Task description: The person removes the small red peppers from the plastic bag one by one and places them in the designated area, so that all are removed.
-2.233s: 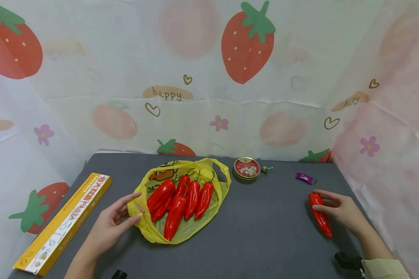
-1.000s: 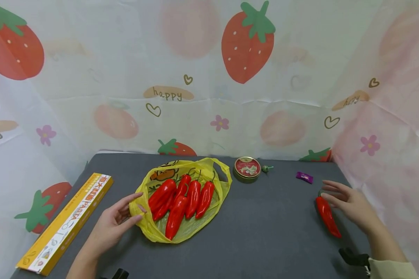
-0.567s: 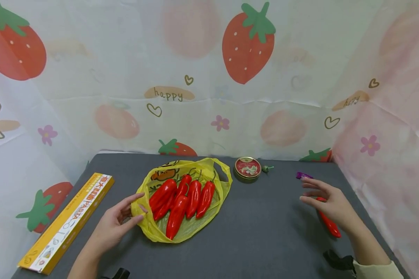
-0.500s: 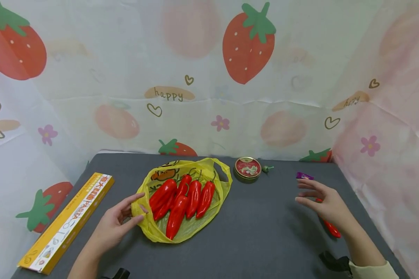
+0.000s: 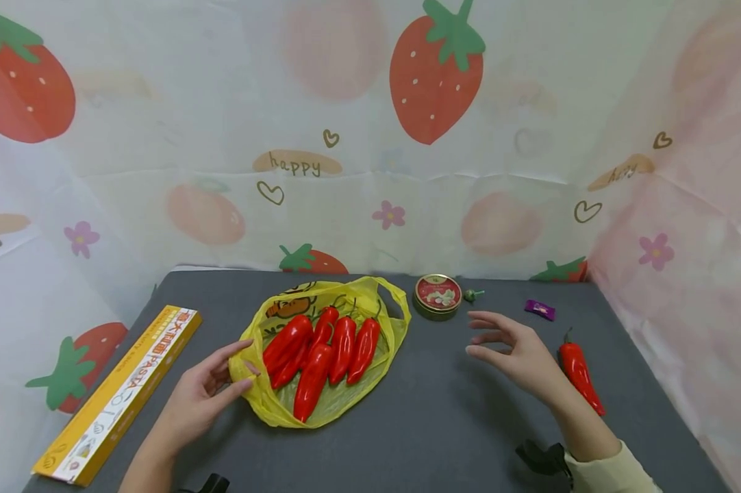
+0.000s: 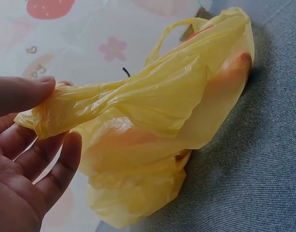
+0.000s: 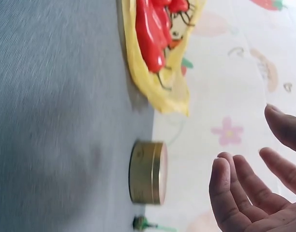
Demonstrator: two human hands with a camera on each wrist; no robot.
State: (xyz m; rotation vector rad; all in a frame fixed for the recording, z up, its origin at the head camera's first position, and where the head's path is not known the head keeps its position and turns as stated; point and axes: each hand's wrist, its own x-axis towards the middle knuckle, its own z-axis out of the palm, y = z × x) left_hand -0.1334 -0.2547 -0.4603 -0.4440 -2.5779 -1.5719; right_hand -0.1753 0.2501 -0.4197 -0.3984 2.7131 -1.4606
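Observation:
My left hand [image 5: 198, 390] pinches the left edge of a yellow plastic bag [image 5: 361, 394]; the left wrist view shows the thumb and fingers on the gathered plastic [image 6: 66, 108]. Several red chili peppers [image 5: 313, 383] with dark stems lie in the bag's open mouth. Over the table to the right of the bag is my right hand [image 5: 518, 352], its fingers relaxed and nothing in its grasp. One more red chili pepper [image 5: 580, 376] lies on the table to the right of that hand. In the right wrist view, the fingers [image 7: 254, 193] are spread apart from the thumb.
A round tin [image 5: 438, 296] with a red lid stands at the back, a small green stemmed piece [image 5: 472, 295] beside it. A purple wrapped candy [image 5: 539, 309] lies at back right. Along the left side lies a yellow pasta box [image 5: 118, 397]. Printed cloth hangs behind the grey table [image 5: 420, 438].
My right hand first holds the single chili pepper at the right, shifts it slightly, lets go, then moves left toward the bag. My left hand keeps its place on the bag.

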